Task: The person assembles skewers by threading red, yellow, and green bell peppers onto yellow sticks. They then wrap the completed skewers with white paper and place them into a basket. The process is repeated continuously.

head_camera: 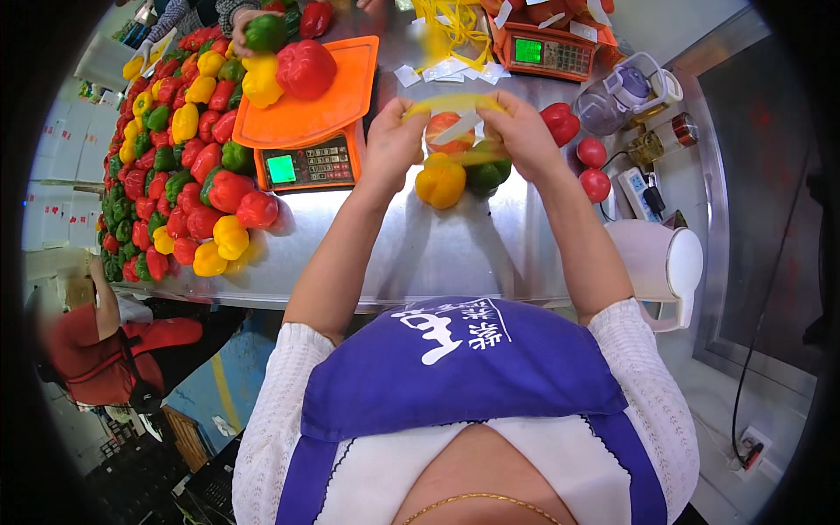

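Note:
Between my left hand [396,141] and my right hand [522,136], a yellow band or strip [453,103] with a white tag is stretched, gripped at both ends and somewhat blurred. Under it on the steel table [328,252] lie a yellow bell pepper [440,181], a green bell pepper [488,172] and a reddish-orange one [449,131], partly covered by the tag. To the left, an orange scale [359,154] with a tilted orange tray [315,111] carries a yellow pepper [261,82] and a red pepper [306,69]. Another person's hand [243,33] holds a green pepper [264,33] above it.
A big pile of mixed bell peppers [187,157] covers the left side. Yellow bands and white tags [453,69] lie at the back, beside a second scale [548,56]. At right are a red pepper [560,125], drink containers [604,105], a power strip [638,190] and a white pitcher [646,262].

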The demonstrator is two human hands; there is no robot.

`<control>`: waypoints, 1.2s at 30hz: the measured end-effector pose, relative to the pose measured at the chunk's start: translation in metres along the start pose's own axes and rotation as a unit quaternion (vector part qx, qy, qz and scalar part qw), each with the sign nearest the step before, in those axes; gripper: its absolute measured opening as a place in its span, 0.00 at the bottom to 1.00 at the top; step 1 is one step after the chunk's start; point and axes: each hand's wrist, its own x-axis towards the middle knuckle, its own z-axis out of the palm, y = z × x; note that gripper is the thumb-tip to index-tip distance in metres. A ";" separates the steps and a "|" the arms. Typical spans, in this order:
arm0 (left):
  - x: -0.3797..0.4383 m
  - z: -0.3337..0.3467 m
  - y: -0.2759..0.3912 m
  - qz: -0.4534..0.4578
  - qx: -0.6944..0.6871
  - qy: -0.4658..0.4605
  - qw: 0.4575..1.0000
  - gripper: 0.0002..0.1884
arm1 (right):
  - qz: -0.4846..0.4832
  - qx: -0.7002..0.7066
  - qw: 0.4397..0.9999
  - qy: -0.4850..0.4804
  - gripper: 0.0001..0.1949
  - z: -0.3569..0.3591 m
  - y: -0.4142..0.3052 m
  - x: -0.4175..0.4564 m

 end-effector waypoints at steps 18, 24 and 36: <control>0.069 -0.003 -0.107 -0.087 0.010 0.086 0.992 0.10 | 0.118 -0.398 0.908 -0.055 0.13 -0.052 0.080 0.115; 0.067 -0.011 -0.051 0.008 0.054 0.062 0.997 0.11 | 0.092 -0.104 0.990 -0.024 0.09 -0.028 0.031 0.073; -0.008 -0.004 -0.025 -0.127 0.082 -0.017 0.988 0.09 | 0.024 0.168 0.981 0.098 0.06 0.019 0.083 -0.047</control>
